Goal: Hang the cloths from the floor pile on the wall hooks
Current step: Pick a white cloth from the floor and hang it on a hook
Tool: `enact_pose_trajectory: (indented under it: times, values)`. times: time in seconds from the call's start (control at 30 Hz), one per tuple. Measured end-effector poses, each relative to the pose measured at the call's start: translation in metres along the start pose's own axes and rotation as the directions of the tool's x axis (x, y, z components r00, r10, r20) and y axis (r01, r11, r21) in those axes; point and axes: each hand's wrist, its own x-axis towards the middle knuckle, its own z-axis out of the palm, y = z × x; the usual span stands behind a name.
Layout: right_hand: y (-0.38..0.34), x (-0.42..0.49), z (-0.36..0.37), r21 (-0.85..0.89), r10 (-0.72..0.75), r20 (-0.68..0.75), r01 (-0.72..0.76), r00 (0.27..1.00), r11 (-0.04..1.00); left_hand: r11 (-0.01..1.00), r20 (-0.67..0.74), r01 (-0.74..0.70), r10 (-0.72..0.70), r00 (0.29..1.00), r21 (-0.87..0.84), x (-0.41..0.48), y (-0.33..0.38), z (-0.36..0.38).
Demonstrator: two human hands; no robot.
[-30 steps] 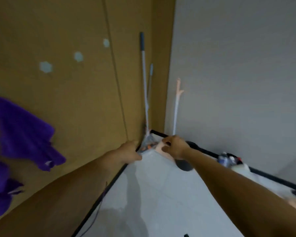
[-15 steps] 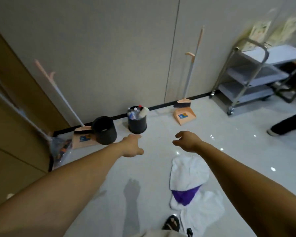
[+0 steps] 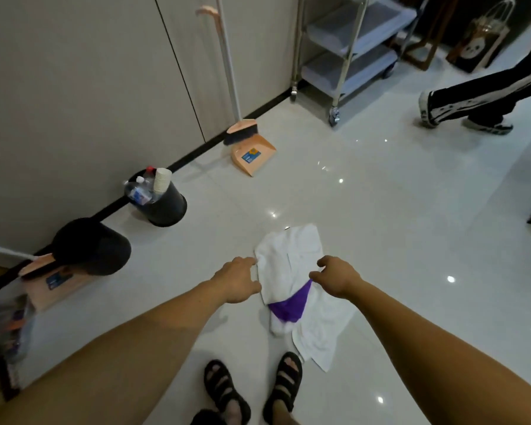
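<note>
Hands, two, bare, both stretched forward and down over the cloth pile. Left hand (image 3: 236, 279): fingers loosely curled, holding nothing, fingertips at the pile's left edge; whether they touch it cannot be told. Right hand (image 3: 334, 276): fingers loosely curled, thumb apart, holding nothing, above the pile's right side.

White cloths (image 3: 288, 256): several, crumpled, lying on the floor (image 3: 380, 210) between the two hands and running back toward the feet. Purple cloth (image 3: 288, 306): one, partly tucked among the white ones, near the middle of the pile.

Sandals (image 3: 224, 391): black, one pair, on the person's feet, just beside the near end of the pile.

Black bin (image 3: 169, 207): against the wall (image 3: 89, 87), filled with plastic bottles and a stack of paper cups. Second black bin (image 3: 95, 246): to its left, in front of a peach dustpan (image 3: 52, 283).

Broom (image 3: 242, 130): leaning on the wall, its head resting in another peach dustpan (image 3: 253, 154).

Metal cart (image 3: 344, 41): on wheels, grey shelves, far right along the wall.

Second person (image 3: 472, 96): only the legs show, dark striped trousers, well apart from the pile.
</note>
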Motion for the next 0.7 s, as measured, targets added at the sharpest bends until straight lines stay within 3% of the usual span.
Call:
enact_pose_trajectory:
  times: [0.17, 0.37, 0.57, 0.7]
  values:
    - [0.033, 0.071, 0.055, 0.071, 0.105, 0.025, -0.107, 0.994, 0.992, 0.998, 0.068, 0.062, -0.060, 0.996, -0.022, 0.082, -0.027, 0.061]
    - [0.082, 0.198, 0.176, 0.159, 0.199, 0.073, -0.208, 0.977, 0.965, 0.996, 0.177, 0.085, -0.086, 0.980, 0.013, 0.225, -0.088, 0.157]
    - [0.134, 0.324, 0.301, 0.217, 0.301, 0.065, -0.308, 0.951, 0.926, 0.997, 0.131, 0.059, -0.063, 0.989, 0.041, 0.355, -0.146, 0.246]
    - [0.156, 0.387, 0.352, 0.235, 0.365, -0.020, -0.350, 0.931, 0.907, 0.997, 0.077, 0.031, -0.036, 0.996, 0.066, 0.411, -0.169, 0.287]
